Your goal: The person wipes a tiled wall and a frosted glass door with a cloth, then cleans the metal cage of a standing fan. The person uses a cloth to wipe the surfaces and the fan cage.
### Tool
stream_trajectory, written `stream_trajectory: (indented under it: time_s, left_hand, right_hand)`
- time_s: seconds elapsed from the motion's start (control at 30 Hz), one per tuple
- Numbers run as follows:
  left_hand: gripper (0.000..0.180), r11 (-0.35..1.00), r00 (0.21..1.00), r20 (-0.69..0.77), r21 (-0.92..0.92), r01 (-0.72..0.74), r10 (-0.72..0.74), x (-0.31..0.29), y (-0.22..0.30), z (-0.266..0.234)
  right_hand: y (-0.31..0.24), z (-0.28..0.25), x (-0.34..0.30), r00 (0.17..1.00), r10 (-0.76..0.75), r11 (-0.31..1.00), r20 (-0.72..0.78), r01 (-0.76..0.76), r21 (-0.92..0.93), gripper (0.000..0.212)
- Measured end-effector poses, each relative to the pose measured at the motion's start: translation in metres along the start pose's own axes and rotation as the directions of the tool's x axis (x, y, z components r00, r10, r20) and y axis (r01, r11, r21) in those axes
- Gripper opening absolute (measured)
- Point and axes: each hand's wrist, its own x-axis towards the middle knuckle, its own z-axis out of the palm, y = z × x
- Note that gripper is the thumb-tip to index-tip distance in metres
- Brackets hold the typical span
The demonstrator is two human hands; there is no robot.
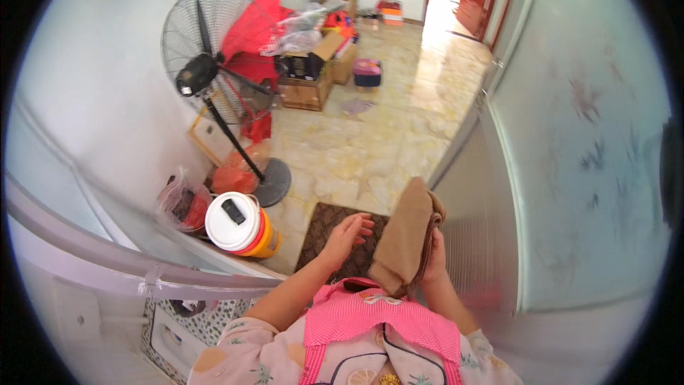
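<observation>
A folded brown cloth hangs upright in front of my body. My right hand grips it along its right side, with most of the fingers hidden behind the folds. Just left of the cloth, my left hand is held out with its fingers extended and nothing in it. A small gap separates those fingertips from the cloth. A pink checked apron covers my front.
A brown doormat lies below my hands. To the left stand a lidded bucket and a black pedestal fan. Cardboard boxes sit beyond. A frosted glass door is at the right; a squat toilet is lower left.
</observation>
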Motion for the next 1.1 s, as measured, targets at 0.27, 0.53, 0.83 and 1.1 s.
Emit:
stream_trajectory:
  time_s: [0.27, 0.53, 0.83, 1.1]
  left_hand:
    - [0.035, 0.999, 0.999, -0.019, -0.025, 0.044, -0.045, 0.046, 0.022, -0.031]
    - [0.026, 0.970, 0.932, -0.271, 0.041, -0.238, 0.240, 0.222, 0.022, -0.134]
    - [0.013, 0.626, 0.404, -0.481, 0.644, -0.439, 0.778, 0.363, 0.149, -0.242]
    - [0.029, 0.183, -0.140, -0.181, 0.983, -0.001, 0.973, 0.444, 0.250, -0.291]
  right_hand:
    - [0.015, 0.013, 0.121, 0.889, 0.367, 0.925, 0.275, -0.379, -0.007, 0.060]
    - [0.010, 0.050, 0.341, 0.976, 0.216, 0.736, 0.031, -0.142, -0.662, 0.045]
    - [-0.036, 0.068, 0.530, 0.992, 0.086, 0.868, -0.089, -0.119, -0.482, 0.049]
    - [-0.067, 0.160, 0.750, 0.960, 0.195, 0.859, 0.199, -0.069, -0.507, 0.051]
